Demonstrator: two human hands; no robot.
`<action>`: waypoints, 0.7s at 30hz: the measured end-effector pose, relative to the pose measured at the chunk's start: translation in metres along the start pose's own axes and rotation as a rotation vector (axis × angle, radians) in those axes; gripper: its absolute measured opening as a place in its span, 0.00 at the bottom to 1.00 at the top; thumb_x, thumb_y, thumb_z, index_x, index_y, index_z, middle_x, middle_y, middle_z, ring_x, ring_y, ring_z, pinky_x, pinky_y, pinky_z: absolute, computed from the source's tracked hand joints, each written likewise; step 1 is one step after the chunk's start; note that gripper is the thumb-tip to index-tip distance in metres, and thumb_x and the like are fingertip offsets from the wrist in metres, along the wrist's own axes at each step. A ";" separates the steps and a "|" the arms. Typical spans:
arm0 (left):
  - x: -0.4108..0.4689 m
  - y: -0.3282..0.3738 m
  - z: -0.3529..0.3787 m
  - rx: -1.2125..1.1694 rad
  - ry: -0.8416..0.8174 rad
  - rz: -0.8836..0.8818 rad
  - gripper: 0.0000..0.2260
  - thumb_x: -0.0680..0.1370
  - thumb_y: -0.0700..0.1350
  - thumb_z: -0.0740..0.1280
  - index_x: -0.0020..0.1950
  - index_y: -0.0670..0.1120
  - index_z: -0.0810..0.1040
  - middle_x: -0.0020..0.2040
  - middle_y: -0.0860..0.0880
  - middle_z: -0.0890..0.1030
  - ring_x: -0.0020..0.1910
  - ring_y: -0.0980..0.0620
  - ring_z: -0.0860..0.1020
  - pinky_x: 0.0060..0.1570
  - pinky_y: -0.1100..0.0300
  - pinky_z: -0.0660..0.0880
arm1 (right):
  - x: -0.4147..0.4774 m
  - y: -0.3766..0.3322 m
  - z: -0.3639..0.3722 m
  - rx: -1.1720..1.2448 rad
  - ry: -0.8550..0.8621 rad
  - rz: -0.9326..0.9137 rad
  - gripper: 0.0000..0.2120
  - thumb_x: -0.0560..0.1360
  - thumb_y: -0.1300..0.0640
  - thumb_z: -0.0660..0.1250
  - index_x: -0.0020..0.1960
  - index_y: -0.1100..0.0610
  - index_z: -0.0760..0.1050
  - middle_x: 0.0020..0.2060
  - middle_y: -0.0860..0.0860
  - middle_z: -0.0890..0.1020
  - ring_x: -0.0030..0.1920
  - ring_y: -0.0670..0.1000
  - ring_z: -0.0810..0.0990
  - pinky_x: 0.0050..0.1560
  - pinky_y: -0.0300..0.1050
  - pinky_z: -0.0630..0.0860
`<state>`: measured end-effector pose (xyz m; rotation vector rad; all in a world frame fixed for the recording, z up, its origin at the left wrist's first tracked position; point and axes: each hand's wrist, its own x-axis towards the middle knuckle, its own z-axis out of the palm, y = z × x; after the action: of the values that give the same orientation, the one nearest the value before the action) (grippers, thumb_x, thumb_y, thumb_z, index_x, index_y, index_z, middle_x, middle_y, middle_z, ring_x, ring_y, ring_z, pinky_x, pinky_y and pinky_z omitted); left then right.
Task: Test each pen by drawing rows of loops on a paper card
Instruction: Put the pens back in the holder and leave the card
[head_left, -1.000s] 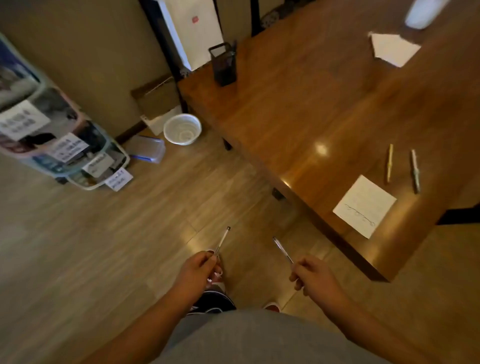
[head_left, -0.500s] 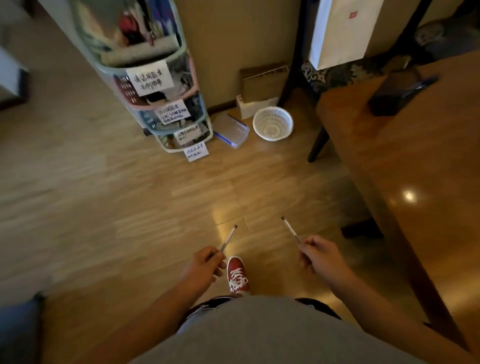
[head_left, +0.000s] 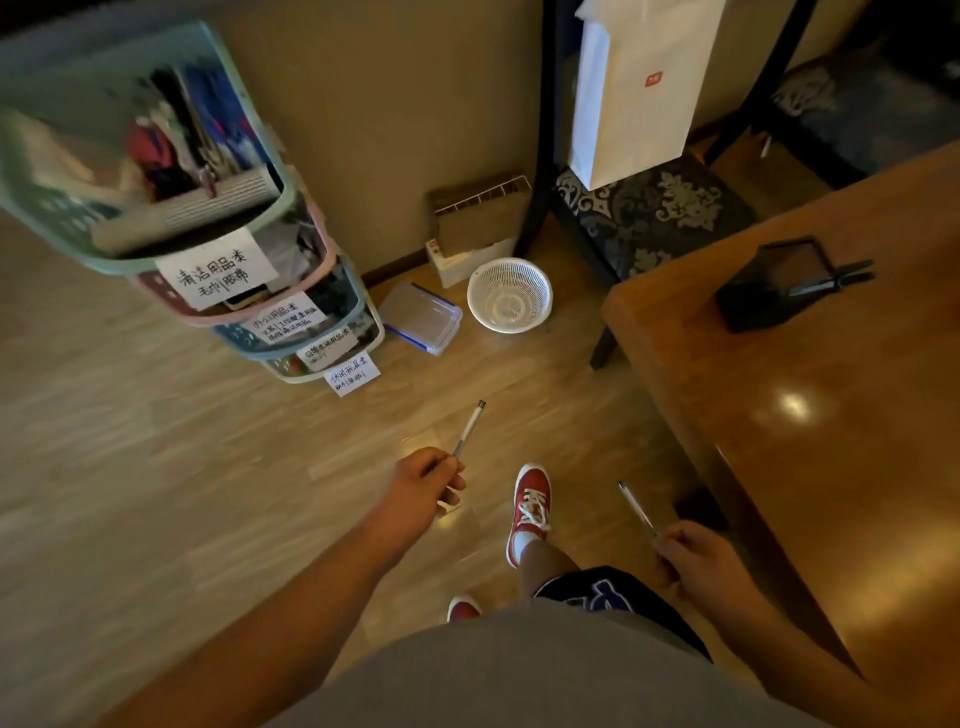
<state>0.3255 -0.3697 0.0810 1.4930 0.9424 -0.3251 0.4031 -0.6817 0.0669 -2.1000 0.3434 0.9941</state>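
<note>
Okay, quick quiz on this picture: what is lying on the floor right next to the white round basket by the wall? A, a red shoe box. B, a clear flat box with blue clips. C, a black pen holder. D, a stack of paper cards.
B: the clear flat box with blue clips lies on the wooden floor just left of the white round basket, near the wall.

2 pens: one (head_left: 469, 428) at 12 o'clock of centre, one (head_left: 637, 508) at 4. 2 hands: left hand (head_left: 427, 482), right hand (head_left: 696, 558). 2 red shoes (head_left: 530, 506). 1 white basket (head_left: 509, 294). 4 stacked bins (head_left: 291, 317) at 10. 1 table (head_left: 810, 395) at 3.
</note>
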 end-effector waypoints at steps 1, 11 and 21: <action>0.013 0.013 0.001 0.007 0.002 0.000 0.08 0.82 0.40 0.60 0.49 0.40 0.79 0.41 0.44 0.81 0.36 0.51 0.77 0.34 0.59 0.72 | 0.011 -0.008 -0.008 0.000 0.001 -0.001 0.07 0.79 0.64 0.63 0.44 0.65 0.77 0.37 0.60 0.80 0.35 0.54 0.76 0.36 0.44 0.72; 0.087 0.104 0.008 0.045 0.090 -0.085 0.09 0.82 0.38 0.61 0.50 0.36 0.78 0.41 0.42 0.81 0.36 0.49 0.76 0.35 0.58 0.71 | 0.116 -0.131 -0.042 -0.046 -0.091 -0.132 0.08 0.78 0.60 0.65 0.41 0.59 0.78 0.31 0.51 0.81 0.31 0.46 0.78 0.31 0.38 0.71; 0.182 0.182 -0.002 0.246 -0.017 0.007 0.08 0.82 0.42 0.61 0.48 0.44 0.80 0.42 0.46 0.83 0.38 0.50 0.80 0.38 0.58 0.77 | 0.187 -0.237 -0.044 0.165 -0.027 -0.183 0.07 0.77 0.62 0.67 0.40 0.57 0.77 0.29 0.51 0.81 0.29 0.46 0.79 0.33 0.39 0.74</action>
<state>0.5670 -0.2825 0.0810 1.7140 0.9076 -0.4611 0.6742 -0.5422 0.0707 -1.9295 0.2081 0.8561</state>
